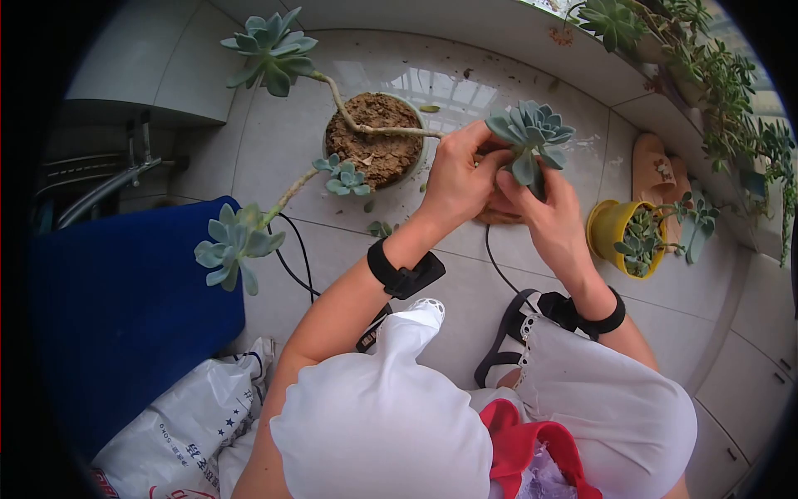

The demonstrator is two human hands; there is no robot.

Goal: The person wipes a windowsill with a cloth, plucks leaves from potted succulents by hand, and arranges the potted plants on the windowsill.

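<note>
A potted succulent has long bare stems, and one ends in a blue-green rosette (532, 137) between my hands. My left hand (464, 170) is closed around the stem just left of that rosette, thumb and fingers bent. My right hand (544, 212) is closed at the rosette's underside, its thumb against the lower leaves. The fingertips of both hands are partly hidden by leaves and by each other. To the left stands the round pot (418, 162) of dry brown soil (374, 141) from which the stems grow. A brown object (499, 216) shows partly beneath my hands.
More rosettes hang at the upper left (270, 51) and lower left (237, 245). A yellow pot (605, 233) with small succulents stands right, beside pink slippers (651, 170). Blue panel (141, 324) and white sack (187, 416) lie left. Plants (706, 75) line the ledge. Fallen leaves dot the tiles.
</note>
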